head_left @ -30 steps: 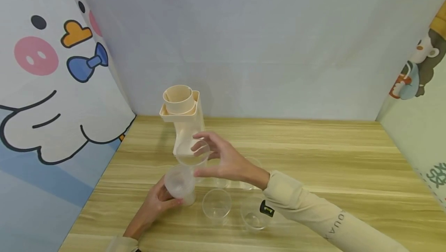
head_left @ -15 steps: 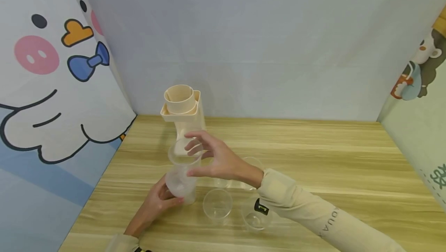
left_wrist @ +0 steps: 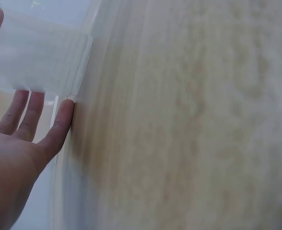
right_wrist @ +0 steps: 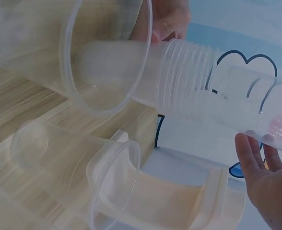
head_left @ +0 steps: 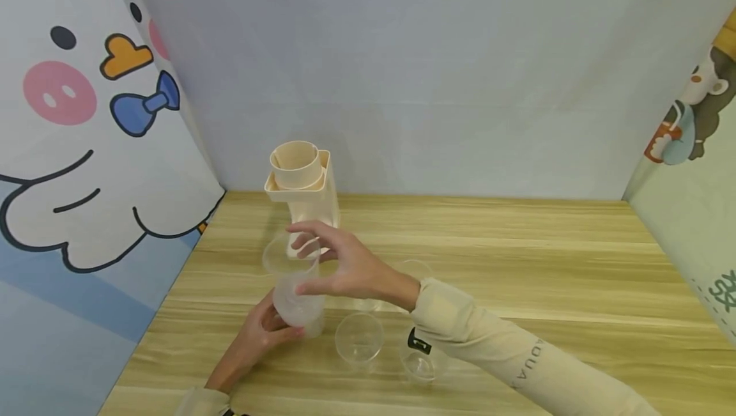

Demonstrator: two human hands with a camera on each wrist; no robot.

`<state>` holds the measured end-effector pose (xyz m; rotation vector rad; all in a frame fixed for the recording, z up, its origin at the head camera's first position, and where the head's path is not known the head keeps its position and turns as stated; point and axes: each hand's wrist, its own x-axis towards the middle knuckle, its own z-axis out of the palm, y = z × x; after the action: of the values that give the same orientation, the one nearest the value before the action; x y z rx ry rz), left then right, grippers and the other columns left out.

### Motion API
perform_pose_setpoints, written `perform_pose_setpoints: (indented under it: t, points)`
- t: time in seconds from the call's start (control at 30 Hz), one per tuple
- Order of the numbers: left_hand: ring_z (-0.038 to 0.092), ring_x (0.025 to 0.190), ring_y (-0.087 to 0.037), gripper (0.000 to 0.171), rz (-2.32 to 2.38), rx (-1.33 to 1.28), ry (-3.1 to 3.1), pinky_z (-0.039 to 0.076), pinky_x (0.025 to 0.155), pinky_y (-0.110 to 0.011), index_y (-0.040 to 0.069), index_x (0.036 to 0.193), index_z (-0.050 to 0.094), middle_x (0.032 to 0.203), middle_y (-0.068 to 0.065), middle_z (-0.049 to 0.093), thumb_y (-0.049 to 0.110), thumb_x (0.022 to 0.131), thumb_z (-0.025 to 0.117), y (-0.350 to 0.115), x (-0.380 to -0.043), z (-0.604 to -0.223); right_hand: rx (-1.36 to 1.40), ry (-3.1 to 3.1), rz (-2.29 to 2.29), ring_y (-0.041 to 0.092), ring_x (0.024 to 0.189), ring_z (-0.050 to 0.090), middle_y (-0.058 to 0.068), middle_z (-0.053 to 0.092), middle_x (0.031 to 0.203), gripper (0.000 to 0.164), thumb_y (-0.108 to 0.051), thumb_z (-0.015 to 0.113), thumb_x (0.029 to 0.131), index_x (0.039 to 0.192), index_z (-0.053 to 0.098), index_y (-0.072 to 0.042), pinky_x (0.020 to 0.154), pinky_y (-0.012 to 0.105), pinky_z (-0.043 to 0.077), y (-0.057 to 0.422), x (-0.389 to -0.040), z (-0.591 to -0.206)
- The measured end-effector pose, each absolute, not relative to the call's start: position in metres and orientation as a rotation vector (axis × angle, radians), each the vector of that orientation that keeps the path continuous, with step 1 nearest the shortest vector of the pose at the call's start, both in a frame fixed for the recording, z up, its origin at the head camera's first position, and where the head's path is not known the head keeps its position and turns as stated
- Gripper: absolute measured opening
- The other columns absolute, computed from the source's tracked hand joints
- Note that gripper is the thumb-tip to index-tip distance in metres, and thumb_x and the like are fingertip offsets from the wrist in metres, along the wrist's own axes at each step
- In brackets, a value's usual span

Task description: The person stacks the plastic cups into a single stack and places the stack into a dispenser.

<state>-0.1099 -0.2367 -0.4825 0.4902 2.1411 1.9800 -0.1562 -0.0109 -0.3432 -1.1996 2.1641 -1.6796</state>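
A stack of clear plastic cups (head_left: pixel 299 304) stands on the table, and my left hand (head_left: pixel 247 346) grips it low with fingers and thumb around it. Above the stack, my right hand (head_left: pixel 347 269) holds one more clear plastic cup (head_left: pixel 275 256) by its upper part. In the right wrist view, the stacked rims (right_wrist: pixel 186 72) lie in line with the single cup (right_wrist: pixel 256 98), whose base is at the stack's mouth; how far it sits inside cannot be told. The left wrist view shows my left fingers against the stack's frosted wall (left_wrist: pixel 35 52).
Behind the hands stands a beige holder (head_left: pixel 296 176) with a round open top. Several clear cups stand upright to the right of the stack, including a front cup (head_left: pixel 359 339) and another cup (head_left: pixel 421 365) partly under my right sleeve. A pale cloth wall (head_left: pixel 460 84) closes the back.
My right hand has moved left with its cup, bringing it from the right side to over the stack. The left hand and the stack have stayed nearly still.
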Motion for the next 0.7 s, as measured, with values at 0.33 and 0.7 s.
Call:
perform_pose_setpoints:
  t: [0.33, 0.7]
  points:
    - [0.057, 0.107, -0.018, 0.072, 1.972, 0.479, 2.127, 0.051, 0.084, -0.034, 0.004, 0.14, 0.036, 0.127, -0.005, 0.052, 0.0, 0.079, 0.073, -0.2373, -0.111, -0.4849, -1.198, 2.206, -1.582, 0.013, 0.11, 0.054, 0.006, 0.055, 0.119, 0.073, -0.008, 0.08, 0.073, 0.136, 0.043, -0.009, 0.089, 0.028, 0.047, -0.0176, -0.1538, -0.3469]
    - [0.06, 0.106, -0.02, 0.071, 1.969, 0.398, 2.091, 0.052, 0.082, -0.034, 0.002, 0.139, 0.036, 0.128, -0.015, 0.05, 0.0, 0.078, 0.073, -0.2373, -0.1099, -0.4844, -1.205, 2.227, -1.537, 0.019, 0.107, 0.057, 0.009, 0.056, 0.119, 0.075, -0.008, 0.084, 0.069, 0.133, 0.046, -0.003, 0.088, 0.033, 0.049, -0.0193, -0.154, -0.3516]
